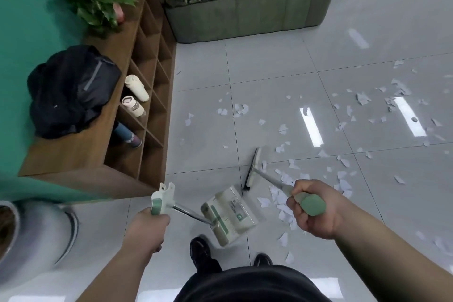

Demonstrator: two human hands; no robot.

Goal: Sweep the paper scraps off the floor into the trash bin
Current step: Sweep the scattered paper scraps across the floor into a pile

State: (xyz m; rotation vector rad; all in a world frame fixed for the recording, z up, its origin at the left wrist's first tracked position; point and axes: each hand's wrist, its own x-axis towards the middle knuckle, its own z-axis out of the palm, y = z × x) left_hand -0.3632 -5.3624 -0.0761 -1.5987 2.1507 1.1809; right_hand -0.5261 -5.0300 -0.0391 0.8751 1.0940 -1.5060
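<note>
So, item by item, working outward from the grips.

Right hand (311, 208): fingers wrapping tight round the green end of the broom handle (310, 202), fist closed on it. Handle is running away from this hand, fwd and to its left, down to the broom head (252, 169). Head is standing on the floor (269, 68), long axis lying roughly front-to-back, bristles facing left.

Left hand (149, 223): clamping the green/white grip of the dustpan handle (160, 200). Shaft is slanting down to the right of this hand into the dustpan (230, 213), which is sitting on the floor w/ its open lip pointing fwd-right, just beside the near end of the broom head. Pan looks empty of scraps, approx.

Paper scraps (282, 203): nearest cluster is lying between right hand and pan, i.e. on the back side of the broom head, not the bristle side. More are spreading well beyond, fwd and right of the right hand.

Trash bin (36, 228): sitting left of the left hand, near frame edge, blurred.

Judgement: right hand is the nearer one to the scraps; head probably needs lifting over to their far right side, then drawing leftward into the pan lip.
</note>
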